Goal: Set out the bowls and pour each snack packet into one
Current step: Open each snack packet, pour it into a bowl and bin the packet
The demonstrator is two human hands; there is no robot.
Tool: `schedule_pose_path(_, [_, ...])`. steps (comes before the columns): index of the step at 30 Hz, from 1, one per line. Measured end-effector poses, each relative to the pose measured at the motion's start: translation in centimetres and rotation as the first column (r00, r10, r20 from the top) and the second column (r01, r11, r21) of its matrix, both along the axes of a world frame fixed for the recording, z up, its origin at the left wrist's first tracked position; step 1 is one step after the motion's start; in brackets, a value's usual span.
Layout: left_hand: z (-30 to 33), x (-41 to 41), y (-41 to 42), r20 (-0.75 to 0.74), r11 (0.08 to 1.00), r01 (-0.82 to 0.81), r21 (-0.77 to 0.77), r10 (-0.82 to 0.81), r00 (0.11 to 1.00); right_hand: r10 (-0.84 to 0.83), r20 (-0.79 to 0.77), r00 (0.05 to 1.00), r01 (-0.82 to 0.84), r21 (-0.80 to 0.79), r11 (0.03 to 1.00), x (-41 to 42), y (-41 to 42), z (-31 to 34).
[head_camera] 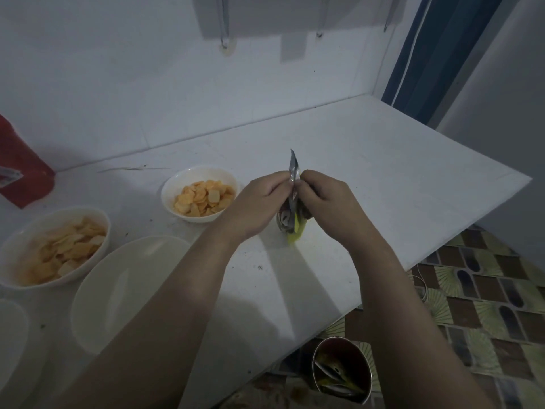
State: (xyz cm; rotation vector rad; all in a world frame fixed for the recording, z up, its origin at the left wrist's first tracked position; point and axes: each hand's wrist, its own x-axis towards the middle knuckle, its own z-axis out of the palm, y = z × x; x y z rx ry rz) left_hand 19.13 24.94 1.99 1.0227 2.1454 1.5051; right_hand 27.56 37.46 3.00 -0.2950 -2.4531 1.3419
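A small snack packet (293, 184), silver inside with a yellow-green bottom, stands upright above the white counter (398, 184). My left hand (259, 202) pinches its top on the left side and my right hand (327, 199) pinches it on the right. A white bowl of orange chips (200, 194) sits just left of my hands. Another white bowl of chips (56, 246) sits at the far left. An empty white bowl (126, 287) lies near the front edge, partly under my left forearm. The rim of one more white dish (11, 335) shows at the lower left.
A red bag (20, 166) leans against the wall at the far left. On the patterned floor below the counter's edge stands a metal bin (342, 370) holding empty wrappers. A blue curtain (424, 54) hangs at the right.
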Motion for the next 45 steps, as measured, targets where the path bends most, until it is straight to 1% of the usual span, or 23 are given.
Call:
schedule_pose_path(3, [-0.5,0.8,0.3,-0.005,0.998,-0.025,0.066,0.026,1.000,-0.010,-0.056,0.998,0.011,0.006,1.000,-0.1,-0.2,-0.1])
schedule_pose_path(7, [-1.1,0.9,1.1,0.138,0.979,-0.106,0.177,0.082,0.987,-0.084,-0.119,0.989,0.066,-0.148,0.987,-0.3,-0.7,-0.8])
schedule_pose_path(9, [-1.0,1.1,1.5,0.170,0.972,-0.128,0.197,0.094,0.981,-0.108,-0.138,0.984,0.076,-0.221,0.972,-0.2,-0.8,-1.2])
schedule_pose_path(11, [-1.0,1.3,1.8,0.173,0.968,-0.132,0.212,0.096,0.980,-0.123,-0.130,0.984,0.084,-0.272,0.959,-0.2,-0.7,-1.4])
schedule_pose_path(13, [-1.1,1.0,1.8,0.172,0.977,-0.110,0.184,0.078,0.982,-0.109,-0.081,0.991,0.079,-0.312,0.947,-0.5,-0.4,-1.1])
schedule_pose_path(15, [-1.2,0.2,1.5,0.202,0.991,-0.046,0.125,0.020,0.979,-0.081,-0.013,0.997,0.074,-0.291,0.954,-1.0,0.0,-0.7])
schedule_pose_path(18, [-0.5,-0.9,1.2,0.258,0.999,0.033,0.024,-0.038,0.965,-0.062,0.013,0.998,0.063,-0.173,0.983,-1.4,0.5,-0.5])
schedule_pose_path(19, [-0.1,-1.0,1.2,0.249,0.999,0.034,-0.010,-0.030,0.968,-0.048,0.020,0.999,0.051,-0.154,0.987,-1.4,0.5,-0.5])
schedule_pose_path(21, [0.2,-1.2,1.2,0.179,0.999,0.006,-0.046,0.002,0.984,-0.010,0.043,0.999,0.016,-0.141,0.990,-1.4,0.4,-0.6])
schedule_pose_path(23, [0.1,-1.1,1.1,0.127,1.000,-0.029,-0.013,0.030,0.992,0.024,0.062,0.998,-0.014,-0.155,0.988,-1.5,0.3,-0.5])
schedule_pose_path(25, [-0.6,-1.0,0.9,0.140,0.996,-0.063,0.062,0.054,0.989,0.036,0.061,0.997,-0.027,-0.149,0.988,-1.6,0.2,-0.2])
schedule_pose_path(27, [-1.1,-0.5,1.1,0.179,0.988,-0.090,0.126,0.066,0.982,0.005,0.023,1.000,-0.002,-0.151,0.989,-1.5,-0.1,-0.2])
schedule_pose_path(29, [-1.1,0.0,1.5,0.239,0.980,-0.112,0.167,0.070,0.969,-0.047,-0.028,0.999,0.041,-0.196,0.980,-1.3,-0.5,-0.5])
schedule_pose_path(33, [-1.0,0.4,2.0,0.339,0.966,-0.153,0.209,0.075,0.938,-0.102,-0.092,0.991,0.073,-0.276,0.958,-1.1,-0.8,-1.2])
schedule_pose_path(35, [-1.1,0.5,2.0,0.372,0.962,-0.161,0.222,0.069,0.926,-0.105,-0.093,0.990,0.075,-0.286,0.955,-1.0,-0.9,-1.2])
schedule_pose_path(37, [-1.1,0.7,1.9,0.404,0.958,-0.168,0.234,0.061,0.913,-0.094,-0.059,0.994,0.076,-0.263,0.962,-1.1,-0.7,-1.2])
schedule_pose_path(39, [-0.9,0.5,1.6,0.368,0.972,-0.117,0.204,0.034,0.929,-0.081,0.004,0.997,0.080,-0.205,0.975,-1.4,-0.4,-0.8])
schedule_pose_path(40, [-0.8,0.2,1.5,0.320,0.983,-0.077,0.166,0.020,0.947,-0.076,0.026,0.997,0.080,-0.174,0.982,-1.5,-0.1,-0.7])
schedule_pose_path(42, [-0.3,-0.1,1.2,0.218,0.996,-0.008,0.093,-0.013,0.976,-0.055,0.023,0.998,0.057,-0.124,0.991,-1.5,0.5,-0.4])
schedule_pose_path(43, [0.0,-0.2,1.1,0.195,0.997,0.007,0.076,-0.022,0.981,-0.035,0.009,0.999,0.035,-0.101,0.994,-1.4,0.6,-0.2])
schedule_pose_path(45, [0.1,-0.2,0.8,0.201,0.995,-0.004,0.100,-0.016,0.979,0.025,-0.001,1.000,-0.025,-0.084,0.996,-1.3,0.6,0.0])
